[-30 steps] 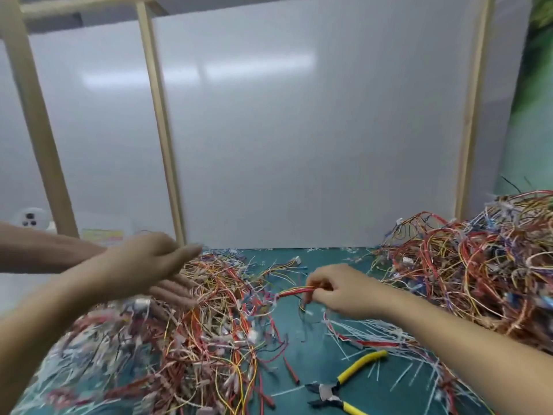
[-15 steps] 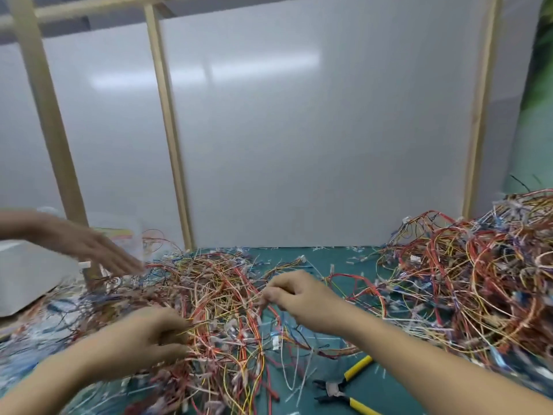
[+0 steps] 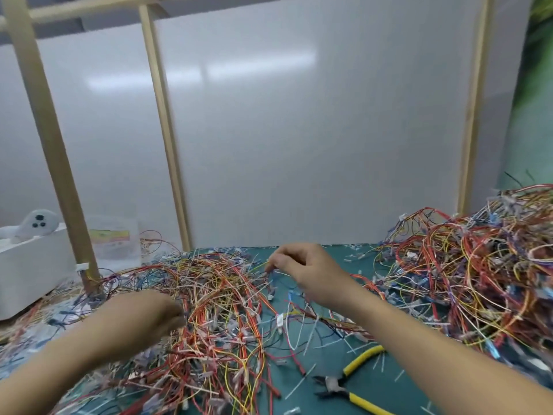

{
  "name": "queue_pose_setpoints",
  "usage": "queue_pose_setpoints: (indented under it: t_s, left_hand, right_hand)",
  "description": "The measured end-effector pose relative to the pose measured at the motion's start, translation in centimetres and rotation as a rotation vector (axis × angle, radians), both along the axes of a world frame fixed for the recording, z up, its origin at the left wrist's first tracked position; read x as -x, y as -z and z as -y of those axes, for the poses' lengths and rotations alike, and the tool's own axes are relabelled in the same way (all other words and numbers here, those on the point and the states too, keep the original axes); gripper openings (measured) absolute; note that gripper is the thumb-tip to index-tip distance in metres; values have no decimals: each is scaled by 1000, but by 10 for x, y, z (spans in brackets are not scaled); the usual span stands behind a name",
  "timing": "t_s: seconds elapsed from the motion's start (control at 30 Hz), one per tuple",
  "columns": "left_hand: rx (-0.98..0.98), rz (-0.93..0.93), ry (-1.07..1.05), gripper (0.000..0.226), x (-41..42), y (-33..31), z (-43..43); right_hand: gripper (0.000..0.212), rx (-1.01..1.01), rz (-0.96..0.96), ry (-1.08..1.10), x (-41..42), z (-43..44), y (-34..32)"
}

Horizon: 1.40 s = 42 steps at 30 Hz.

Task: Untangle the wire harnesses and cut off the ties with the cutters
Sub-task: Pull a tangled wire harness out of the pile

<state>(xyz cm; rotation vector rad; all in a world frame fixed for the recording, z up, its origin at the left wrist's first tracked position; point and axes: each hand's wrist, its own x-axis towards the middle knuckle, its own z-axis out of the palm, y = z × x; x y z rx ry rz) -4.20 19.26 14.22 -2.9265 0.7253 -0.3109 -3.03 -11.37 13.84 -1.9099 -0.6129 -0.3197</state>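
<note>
By the worktop's (image 3: 299, 402) front edge the cutters (image 3: 335, 384) lie on a bare strip, while beyond them the blurred left hand (image 3: 143, 319), grip unclear, rests in the wire harnesses (image 3: 215, 310), the right hand (image 3: 305, 271) pinches a thin wire (image 3: 259, 266), and another heap (image 3: 478, 280) crowds the right edge.

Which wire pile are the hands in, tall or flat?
The flat pile left of centre: left hand lies over it, right hand pinches a wire at its edge. No hand touches the tall heap at right.
</note>
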Motion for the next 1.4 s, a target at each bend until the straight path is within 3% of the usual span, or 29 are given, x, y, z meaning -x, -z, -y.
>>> queue_pose_setpoints:
  t_s: [0.07,0.1,0.2,0.27,0.3,0.37,0.43,0.5,0.57,0.63,0.77,0.83,0.9,0.97,1.07,1.17,1.23,1.4]
  left_hand:
    - [189,-93,-75,19,-9,-28,2]
    - [260,-36,-74,16,-12,-40,1]
    - [308,369,121,13,-21,-55,10]
    - [362,490,233,11,-19,-48,28]
    - [399,440,214,10,-17,-43,33]
    - [416,148,49,14,-18,-27,34]
    - [342,-209,-73,17,-17,-8,34]
    - [279,-387,-83,19,-14,6,35]
    - [213,-354,-100,19,-13,1,35]
    - [159,-201,-121,19,-15,-23,36]
    - [424,30,85,17,-1,-76,62]
    - [462,-83,173,22,5,-79,86]
    - [363,-233,176,28,6,-68,106]
    - [419,-361,172,28,5,-56,111]
    - [710,-620,168,42,6,-37,88]
    - [528,-690,163,46,5,-13,48]
    - [494,-621,140,64,5,0,27]
    - [401,-21,114,66,3,22,5]
  right_hand:
    - [18,30,-76,-20,0,7,1]
    - [16,72,-115,-48,2,9,3]
    - [19,188,-128,-105,6,5,9]
    - [21,111,-132,-92,6,1,9]
    - [21,55,-147,-73,5,2,9]
    - [22,5,-171,-3,4,7,9]
    - [23,47,-190,63,4,15,12]
    - [23,133,-237,86,7,20,17]
    - [23,217,-288,79,11,22,21]
    - [21,250,-298,63,12,19,23]
    - [23,142,-185,47,15,0,12]
    - [31,3,-219,-69,17,-14,6]
    - [22,-154,-279,-174,18,-24,4]
    - [12,-228,-305,-114,15,-24,5]
    - [33,-407,-425,18,3,-6,6]
    - [31,-549,-472,88,-5,18,4]
    - [30,-575,-470,120,-7,27,2]
    - [29,-664,-480,190,-13,45,-3]
